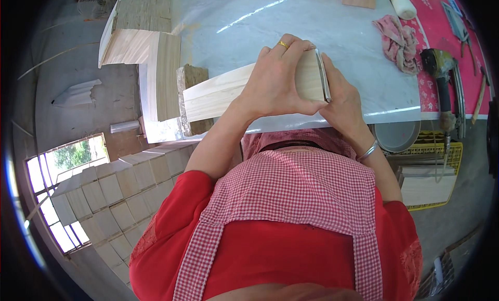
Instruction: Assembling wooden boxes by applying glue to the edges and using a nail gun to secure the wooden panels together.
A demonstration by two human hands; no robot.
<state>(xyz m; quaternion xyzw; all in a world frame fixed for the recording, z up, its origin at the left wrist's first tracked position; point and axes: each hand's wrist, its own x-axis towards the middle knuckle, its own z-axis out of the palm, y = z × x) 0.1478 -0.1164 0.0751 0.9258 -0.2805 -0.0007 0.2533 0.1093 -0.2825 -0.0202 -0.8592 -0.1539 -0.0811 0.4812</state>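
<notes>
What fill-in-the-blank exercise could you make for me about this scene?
1. The pale piece gripped by the left hand is made of ____.
2. The gold-coloured ring is on the ____ hand.
3. The silver-coloured bangle is worn on the ____ side.
4. The crate is coloured ____.

Missing words: wood; left; right; yellow.

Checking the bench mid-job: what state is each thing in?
Box: held
Left hand: gripping the box
Right hand: against the box's right end
Cloth: crumpled
Roll: lying on its side
Power tool: unheld
Crate: holding boards
Wood pile: stacked in rows
</notes>
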